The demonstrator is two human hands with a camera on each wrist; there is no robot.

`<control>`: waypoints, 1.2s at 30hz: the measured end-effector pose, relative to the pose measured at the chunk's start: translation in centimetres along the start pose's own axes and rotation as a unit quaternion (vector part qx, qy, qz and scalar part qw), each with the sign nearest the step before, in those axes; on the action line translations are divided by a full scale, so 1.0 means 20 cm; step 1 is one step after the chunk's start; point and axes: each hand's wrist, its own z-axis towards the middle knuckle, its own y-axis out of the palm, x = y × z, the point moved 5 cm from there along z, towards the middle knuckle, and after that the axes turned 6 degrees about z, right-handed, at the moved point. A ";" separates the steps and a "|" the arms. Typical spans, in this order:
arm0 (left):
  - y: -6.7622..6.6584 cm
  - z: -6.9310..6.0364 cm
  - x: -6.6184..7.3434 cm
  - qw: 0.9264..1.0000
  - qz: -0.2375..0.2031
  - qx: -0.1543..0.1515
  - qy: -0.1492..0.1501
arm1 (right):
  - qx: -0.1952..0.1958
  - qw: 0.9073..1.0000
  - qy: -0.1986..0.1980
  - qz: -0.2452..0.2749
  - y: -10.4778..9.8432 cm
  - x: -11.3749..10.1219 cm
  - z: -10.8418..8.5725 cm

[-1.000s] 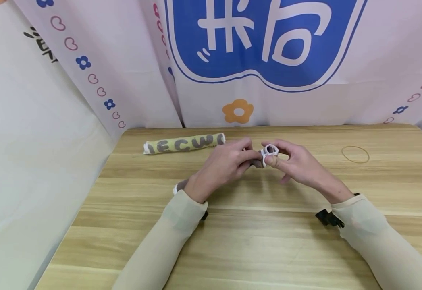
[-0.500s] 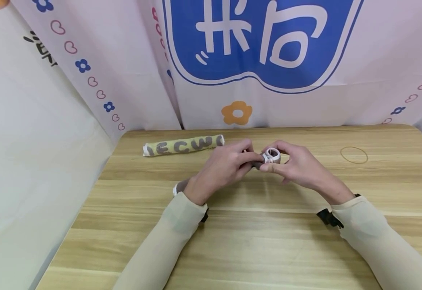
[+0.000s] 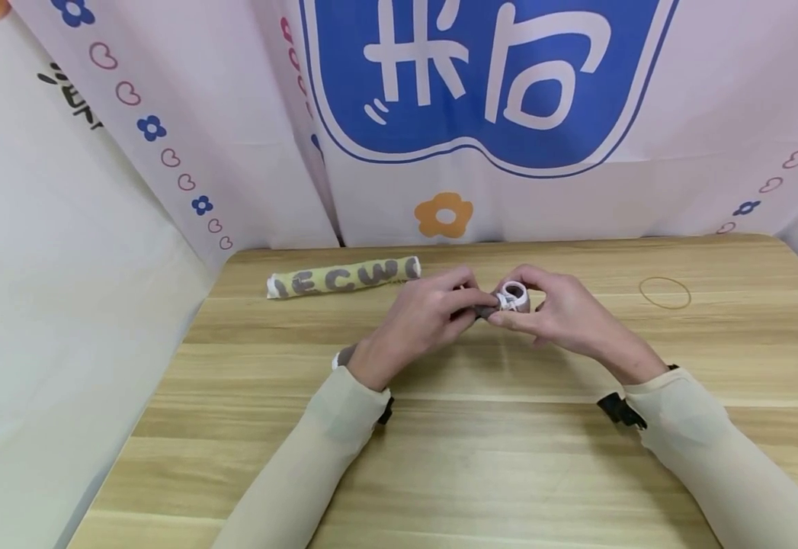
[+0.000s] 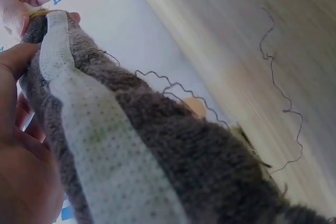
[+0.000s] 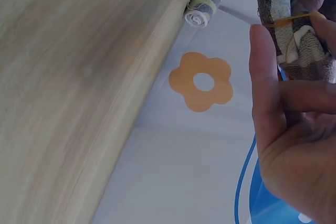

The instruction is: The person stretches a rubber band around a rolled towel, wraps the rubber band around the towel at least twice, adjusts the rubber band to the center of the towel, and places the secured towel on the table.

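Observation:
A grey-brown rolled towel (image 4: 184,145) with a white edge strip runs under my left forearm, its far end between both hands. My left hand (image 3: 426,313) grips the roll close to that end. My right hand (image 3: 563,313) holds the end itself (image 3: 518,297), thumb in front and fingers behind. Around the end sits a yellow rubber band (image 5: 289,21), touched by the right fingertips in the right wrist view. Loose threads (image 4: 181,88) hang off the towel. Most of the roll is hidden by my left arm in the head view.
Behind my left hand lies a yellow-green rolled towel (image 3: 344,277) with grey letters. Another rubber band (image 3: 665,293) lies flat on the wooden table (image 3: 481,473) to the right. A printed cloth (image 3: 543,202) hangs behind the table's back edge.
My right hand has shifted slightly at the towel's end, and the white-edged opening there shows rounder than before. The left hand keeps its grip. The head view has shifted a little.

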 end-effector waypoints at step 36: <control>0.01 0.00 0.01 1.000 -0.022 0.016 0.005 | 0.010 1.000 -0.007 -0.014 -0.02 0.01 0.01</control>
